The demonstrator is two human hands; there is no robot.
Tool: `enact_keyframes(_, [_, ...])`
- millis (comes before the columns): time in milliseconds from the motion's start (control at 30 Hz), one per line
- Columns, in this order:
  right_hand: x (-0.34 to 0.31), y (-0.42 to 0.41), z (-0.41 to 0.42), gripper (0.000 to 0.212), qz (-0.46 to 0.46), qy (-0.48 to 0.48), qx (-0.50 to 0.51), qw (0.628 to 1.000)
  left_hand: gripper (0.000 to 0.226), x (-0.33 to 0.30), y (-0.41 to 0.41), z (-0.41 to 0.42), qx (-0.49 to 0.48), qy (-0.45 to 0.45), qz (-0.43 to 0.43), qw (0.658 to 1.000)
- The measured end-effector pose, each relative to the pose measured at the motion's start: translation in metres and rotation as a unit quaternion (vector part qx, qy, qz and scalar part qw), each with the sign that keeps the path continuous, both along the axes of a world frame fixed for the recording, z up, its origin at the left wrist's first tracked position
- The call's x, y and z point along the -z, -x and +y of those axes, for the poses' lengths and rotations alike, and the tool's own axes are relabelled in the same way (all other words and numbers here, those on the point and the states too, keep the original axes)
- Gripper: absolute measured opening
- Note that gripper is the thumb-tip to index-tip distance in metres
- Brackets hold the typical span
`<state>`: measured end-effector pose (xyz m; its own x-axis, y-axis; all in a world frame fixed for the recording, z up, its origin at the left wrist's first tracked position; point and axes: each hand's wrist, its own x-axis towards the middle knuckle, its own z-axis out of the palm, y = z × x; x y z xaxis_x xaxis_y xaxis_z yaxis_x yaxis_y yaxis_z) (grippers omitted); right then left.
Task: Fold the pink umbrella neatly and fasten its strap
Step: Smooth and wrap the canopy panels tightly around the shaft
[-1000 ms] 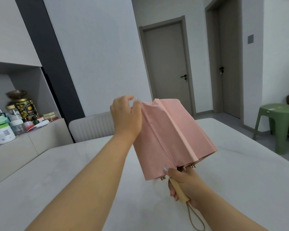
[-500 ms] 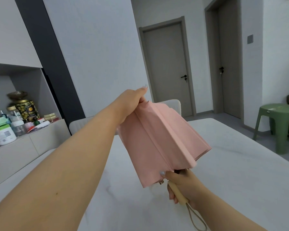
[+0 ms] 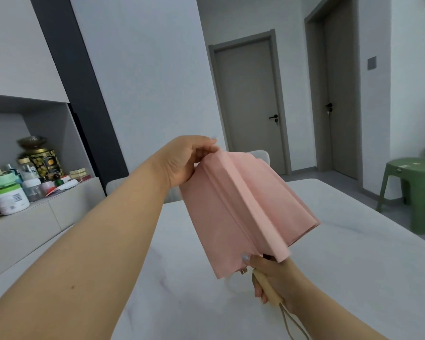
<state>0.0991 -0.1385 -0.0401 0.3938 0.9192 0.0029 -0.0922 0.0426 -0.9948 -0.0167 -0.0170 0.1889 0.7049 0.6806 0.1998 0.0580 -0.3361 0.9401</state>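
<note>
The pink umbrella (image 3: 238, 212) is collapsed and held in the air above the white table (image 3: 353, 253), its top tilted away and to the left. Its canopy hangs in loose flat pleats. My right hand (image 3: 277, 276) grips the light wooden handle (image 3: 265, 288) at the bottom, with a beige wrist cord (image 3: 292, 325) dangling below. My left hand (image 3: 189, 160) pinches the fabric at the umbrella's top left corner. The strap is not visible.
A side counter (image 3: 47, 217) at the left carries several jars, tins and bottles. Pale chair backs (image 3: 260, 155) stand beyond the table's far edge. A green plastic stool (image 3: 412, 190) stands at the right, near two closed grey doors.
My left hand has shifted along the top of the canopy and pulled a pleat out flat. The umbrella has turned slightly, showing a sharper fold down its middle. The right hand keeps its hold.
</note>
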Motion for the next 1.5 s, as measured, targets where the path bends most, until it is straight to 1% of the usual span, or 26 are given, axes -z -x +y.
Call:
enact_keyframes(33, [0.0,0.0,0.0,0.038,-0.002,-0.001,0.0,1.0,0.023,-0.001,0.0,0.0,-0.024,-0.03,0.028,0.999])
enact_keyframes(67, [-0.001,0.0,0.0,0.035,-0.006,0.0,-0.001,1.0,0.024,-0.002,-0.001,0.0,-0.057,-0.08,0.074,0.992])
enact_keyframes(133, [-0.001,-0.001,0.0,0.027,-0.01,0.002,-0.006,1.0,0.033,-0.004,-0.003,0.0,-0.121,-0.178,0.17,0.962])
enact_keyframes(167, [0.0,-0.001,0.0,0.026,-0.011,0.002,-0.008,1.0,0.035,-0.004,-0.004,-0.001,-0.148,-0.203,0.201,0.947])
enact_keyframes(233, [0.0,0.0,-0.001,0.029,-0.017,-0.001,-0.015,1.0,0.029,-0.005,-0.006,-0.002,-0.187,-0.227,0.242,0.925])
enact_keyframes(300, [0.0,0.002,-0.001,0.036,-0.024,0.002,-0.018,1.0,0.025,-0.006,-0.006,-0.003,-0.202,-0.233,0.264,0.914])
enact_keyframes(367, [0.0,0.002,0.0,0.043,-0.027,0.009,-0.014,0.999,0.022,-0.007,-0.005,-0.001,-0.184,-0.217,0.256,0.924])
enact_keyframes(433, [0.0,0.003,0.0,0.045,-0.027,0.019,-0.005,0.999,0.019,-0.007,-0.005,0.001,-0.129,-0.163,0.194,0.959])
enact_keyframes(500, [-0.001,0.003,0.0,0.037,-0.03,0.027,0.002,0.999,0.023,-0.006,-0.004,0.002,-0.079,-0.104,0.112,0.985])
enact_keyframes(567, [-0.001,0.002,0.001,0.029,-0.043,0.042,0.002,0.998,0.025,-0.005,-0.002,0.006,-0.051,-0.067,0.065,0.994])
enact_keyframes(633, [-0.002,0.001,0.001,0.029,-0.069,0.061,-0.004,0.996,0.02,-0.006,-0.001,0.007,-0.05,-0.069,0.082,0.993])
enact_keyframes(700, [-0.002,0.0,0.002,0.026,-0.069,0.042,-0.001,0.997,0.013,-0.007,0.0,0.006,-0.077,-0.133,0.154,0.976])
enact_keyframes(767, [-0.001,-0.001,0.001,0.019,-0.06,0.021,0.002,0.998,0.01,-0.007,-0.001,0.004,-0.081,-0.188,0.195,0.959])
enact_keyframes(833, [0.0,-0.001,0.002,0.025,-0.058,0.018,-0.002,0.998,0.023,-0.007,-0.001,0.004,-0.078,-0.2,0.189,0.958])
enact_keyframes(900, [0.003,-0.002,0.004,0.033,-0.054,0.016,-0.008,0.998,0.029,-0.007,-0.001,0.005,-0.076,-0.197,0.172,0.962])
enact_keyframes(1000, [0.004,-0.002,0.004,0.033,-0.044,0.001,-0.019,0.999,0.023,-0.006,0.0,0.007,-0.086,-0.222,0.158,0.958])
enact_keyframes(1033, [0.004,-0.002,0.003,0.031,-0.037,-0.007,-0.021,0.999,0.022,-0.006,0.0,0.006,-0.077,-0.216,0.143,0.963])
enact_keyframes(1067, [0.004,-0.002,0.003,0.029,-0.032,-0.011,-0.023,0.999,0.027,-0.008,0.002,0.005,-0.056,-0.187,0.119,0.974])
enact_keyframes(1133, [0.004,-0.004,0.003,0.024,-0.022,-0.016,-0.027,0.999,0.039,-0.011,0.007,0.004,0.005,-0.068,0.051,0.996])
enact_keyframes(1200, [0.003,-0.004,0.001,0.021,-0.014,-0.024,-0.033,0.999,0.043,-0.014,0.013,0.005,0.049,0.046,-0.025,0.997])
enact_keyframes(1233, [0.002,-0.003,0.0,0.027,-0.009,-0.027,-0.034,0.999,0.041,-0.015,0.016,0.005,0.059,0.073,-0.049,0.994])
enact_keyframes(1267, [0.001,-0.003,0.0,0.035,-0.007,-0.029,-0.032,0.999,0.036,-0.014,0.017,0.007,0.058,0.076,-0.058,0.994])
enact_keyframes(1300, [0.001,-0.002,0.0,0.041,-0.007,-0.031,-0.029,0.999,0.028,-0.013,0.018,0.007,0.052,0.061,-0.055,0.995])
enact_keyframes(1367, [0.001,-0.002,0.0,0.044,-0.009,-0.036,-0.026,0.999,0.02,-0.009,0.018,0.011,0.029,-0.001,-0.024,0.999])
enact_keyframes(1433, [0.0,-0.002,0.0,0.038,0.003,-0.043,-0.02,0.999,0.023,-0.006,0.017,0.014,-0.004,-0.084,0.031,0.996])
enact_keyframes(1500, [0.0,-0.002,0.0,0.039,0.012,-0.043,-0.012,0.999,0.025,-0.004,0.016,0.016,-0.031,-0.157,0.092,0.983])
